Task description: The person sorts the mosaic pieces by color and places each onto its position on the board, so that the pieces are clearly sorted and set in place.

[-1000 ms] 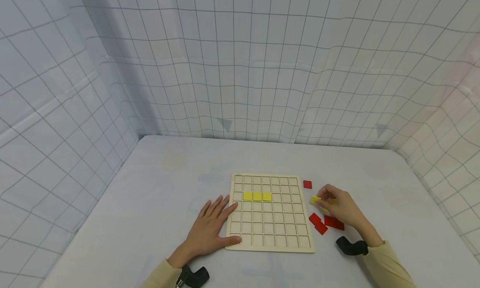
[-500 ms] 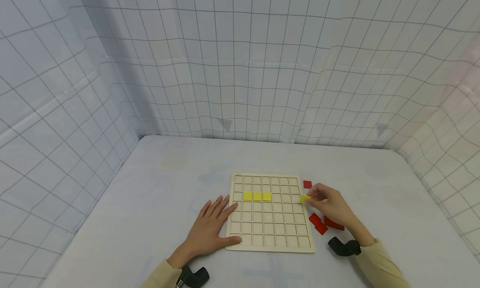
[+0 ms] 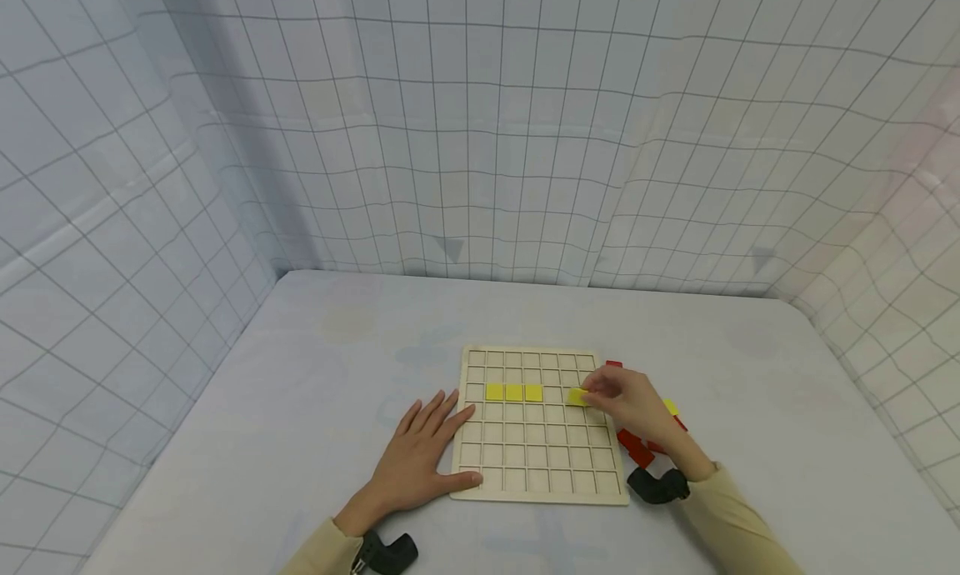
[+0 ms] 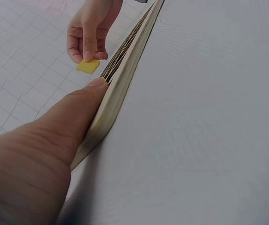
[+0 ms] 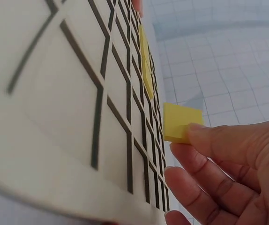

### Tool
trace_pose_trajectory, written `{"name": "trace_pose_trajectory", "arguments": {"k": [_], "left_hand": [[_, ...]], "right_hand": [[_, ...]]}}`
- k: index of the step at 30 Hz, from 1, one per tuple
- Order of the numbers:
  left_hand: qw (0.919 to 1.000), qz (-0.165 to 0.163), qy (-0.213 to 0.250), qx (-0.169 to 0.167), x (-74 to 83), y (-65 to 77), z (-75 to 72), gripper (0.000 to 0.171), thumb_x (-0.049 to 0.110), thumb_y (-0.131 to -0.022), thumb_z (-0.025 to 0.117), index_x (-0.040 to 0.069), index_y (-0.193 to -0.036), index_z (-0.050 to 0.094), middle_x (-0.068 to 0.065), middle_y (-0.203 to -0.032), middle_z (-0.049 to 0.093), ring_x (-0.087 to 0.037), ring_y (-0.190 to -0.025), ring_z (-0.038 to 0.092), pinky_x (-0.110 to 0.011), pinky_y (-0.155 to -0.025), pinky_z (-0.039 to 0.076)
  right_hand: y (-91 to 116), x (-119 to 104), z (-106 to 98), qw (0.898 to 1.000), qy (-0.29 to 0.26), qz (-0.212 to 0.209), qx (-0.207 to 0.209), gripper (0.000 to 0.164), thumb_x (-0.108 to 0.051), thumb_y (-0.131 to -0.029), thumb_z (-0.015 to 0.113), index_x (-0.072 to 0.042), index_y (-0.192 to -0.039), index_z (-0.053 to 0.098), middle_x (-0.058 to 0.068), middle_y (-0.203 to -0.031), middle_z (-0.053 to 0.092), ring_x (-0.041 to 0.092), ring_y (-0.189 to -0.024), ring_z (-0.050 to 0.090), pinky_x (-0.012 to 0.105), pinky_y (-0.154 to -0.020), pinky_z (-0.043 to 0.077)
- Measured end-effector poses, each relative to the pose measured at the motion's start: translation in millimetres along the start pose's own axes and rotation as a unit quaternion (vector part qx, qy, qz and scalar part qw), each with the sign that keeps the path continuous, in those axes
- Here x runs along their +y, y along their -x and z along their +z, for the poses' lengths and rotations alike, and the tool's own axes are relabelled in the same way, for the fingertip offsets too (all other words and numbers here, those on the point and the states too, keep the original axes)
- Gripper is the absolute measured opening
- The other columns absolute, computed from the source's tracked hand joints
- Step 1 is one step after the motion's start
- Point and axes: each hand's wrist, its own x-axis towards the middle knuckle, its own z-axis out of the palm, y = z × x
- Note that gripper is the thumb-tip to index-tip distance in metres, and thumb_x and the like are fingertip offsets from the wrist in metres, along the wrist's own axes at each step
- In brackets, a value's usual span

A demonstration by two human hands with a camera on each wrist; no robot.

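Observation:
A pale wooden grid board [image 3: 536, 454] lies on the table, with three yellow square tiles [image 3: 513, 392] side by side in one of its upper rows. My left hand [image 3: 416, 462] rests flat with fingers spread on the board's left edge; its thumb [image 4: 85, 103] presses the rim in the left wrist view. Between thumb and fingertips my right hand [image 3: 626, 404] pinches another yellow tile [image 5: 181, 123]. That tile is held above the board's right part, apart from the row of three, as the right wrist view shows.
Right of the board lie several red tiles [image 3: 637, 450], partly hidden by the right hand and wrist. One red tile [image 3: 613, 364] peeks out near the upper right corner. Another yellow tile [image 3: 671, 407] shows behind the right wrist. Grid-patterned curtains [image 3: 525, 142] enclose the white table.
My right hand has picked up a yellow tile from beside the board and carried it left over the grid. The left hand and the board have stayed put.

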Motion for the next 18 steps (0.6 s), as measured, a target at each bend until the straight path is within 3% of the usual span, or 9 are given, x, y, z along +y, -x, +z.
{"name": "trace_pose_trajectory", "arguments": {"k": [7, 18], "left_hand": [[1.0000, -0.001, 0.002, 0.000, 0.2, 0.3, -0.5, 0.088, 0.070, -0.082, 0.054, 0.018, -0.150, 0.033, -0.008, -0.156, 0.021, -0.026, -0.142, 0.013, -0.048, -0.112, 0.007], [0.9999, -0.009, -0.003, -0.013, 1.9, -0.8, -2.1, 0.089, 0.071, -0.081, 0.052, 0.018, -0.150, 0.033, -0.007, -0.156, 0.020, -0.024, -0.143, 0.012, -0.048, -0.112, 0.006]], "right_hand": [[-8.1, -2.8, 10.6, 1.000, -0.001, -0.016, -0.001, 0.007, -0.011, -0.084, 0.074, -0.012, -0.089, 0.070, -0.007, -0.084, 0.066, 0.010, -0.074, 0.062, 0.027, -0.067, 0.052], [-18.0, -12.1, 21.2, 1.000, -0.004, 0.009, -0.014, 0.007, -0.009, -0.083, 0.074, -0.011, -0.088, 0.070, -0.006, -0.083, 0.066, 0.010, -0.074, 0.062, 0.027, -0.068, 0.052]]}}
